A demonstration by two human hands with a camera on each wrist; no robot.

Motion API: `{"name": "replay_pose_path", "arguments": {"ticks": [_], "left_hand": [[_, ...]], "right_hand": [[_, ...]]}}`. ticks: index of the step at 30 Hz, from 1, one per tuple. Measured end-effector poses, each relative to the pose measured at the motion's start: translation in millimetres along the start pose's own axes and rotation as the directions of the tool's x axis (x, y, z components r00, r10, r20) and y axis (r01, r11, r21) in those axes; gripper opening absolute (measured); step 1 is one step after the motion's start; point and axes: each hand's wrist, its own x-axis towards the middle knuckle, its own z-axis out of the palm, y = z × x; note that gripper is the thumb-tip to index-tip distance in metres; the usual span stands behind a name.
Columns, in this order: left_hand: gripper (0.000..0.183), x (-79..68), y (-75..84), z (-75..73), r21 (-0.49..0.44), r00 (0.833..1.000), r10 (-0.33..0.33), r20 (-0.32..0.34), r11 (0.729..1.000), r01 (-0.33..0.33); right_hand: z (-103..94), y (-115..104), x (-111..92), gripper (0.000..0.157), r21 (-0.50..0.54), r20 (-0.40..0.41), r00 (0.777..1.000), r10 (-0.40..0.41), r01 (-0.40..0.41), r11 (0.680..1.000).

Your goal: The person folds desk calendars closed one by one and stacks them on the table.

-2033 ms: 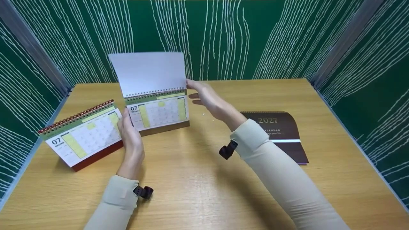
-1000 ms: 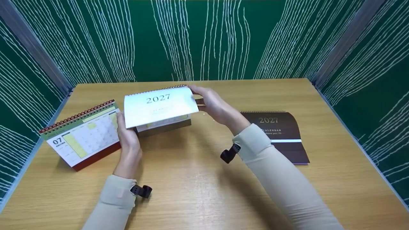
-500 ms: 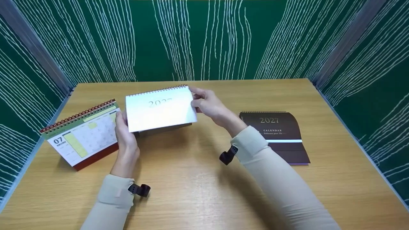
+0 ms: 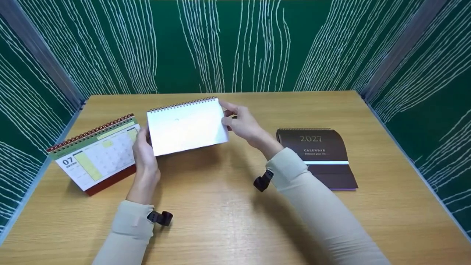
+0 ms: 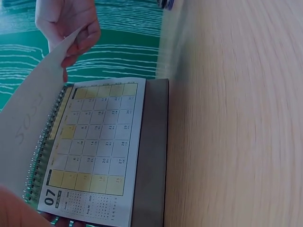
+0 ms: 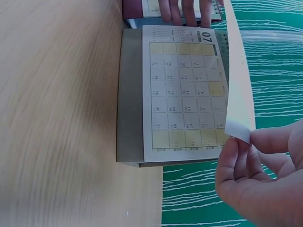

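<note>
A spiral desk calendar stands left of centre, its white cover [image 4: 187,130] tilted forward over the front. Under the cover, both wrist views show the 07 page [image 5: 94,137] and the grey-brown stand [image 6: 130,104]. With thumb and fingers my right hand [image 4: 244,123] pinches the cover's right edge; the pinch shows closely in the right wrist view. My left hand [image 4: 144,151] is at the calendar's left side, fingers extended [image 6: 189,12] along that edge. Just left of this hand stands a red-based desk calendar [image 4: 95,154], also on its 07 page.
A dark brown 2027 calendar [image 4: 323,147] with a white band stands at the right, partly behind the right forearm. All sits on a wooden table [image 4: 220,221], enclosed by green walls [image 4: 257,44] with white streaks.
The white cover, raised upright at first, has swung forward and down over the 07 page. My right fingers have closed on its right edge. My left hand stays at the calendar's left side.
</note>
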Motion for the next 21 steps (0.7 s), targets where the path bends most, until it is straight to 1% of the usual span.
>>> {"name": "replay_pose_path", "arguments": {"ticks": [4, 10, 14, 17, 21], "left_hand": [[0.056, 1.7, 0.5, 0.0, 0.009, 1.0, 0.006, 0.018, 1.0, -0.006], [0.056, 2.5, 0.3, 1.8, 0.101, 0.999, 0.032, 0.034, 0.994, -0.035], [0.057, 2.8, -0.2, 3.7, 0.134, 1.0, 0.024, 0.005, 0.991, -0.024], [0.057, 4.0, -0.5, 4.4, 0.159, 1.0, 0.016, -0.026, 0.987, -0.012], [0.058, 5.5, -1.3, 5.4, 0.168, 0.999, 0.019, -0.047, 0.986, -0.011]], "right_hand": [[0.7, 3.4, 1.3, 0.061, -0.017, -0.012, 1.0, -0.012, 0.011, 1.0], [2.4, 10.1, 2.4, 0.063, -0.041, -0.023, 0.998, -0.066, 0.065, 0.997], [4.6, 16.2, 4.5, 0.065, -0.051, -0.037, 0.994, -0.1, 0.099, 0.994], [7.0, 20.0, 5.9, 0.066, -0.047, -0.052, 0.993, -0.103, 0.101, 0.994], [10.6, 24.5, 7.4, 0.069, -0.048, -0.073, 0.991, -0.11, 0.106, 0.993]]}}
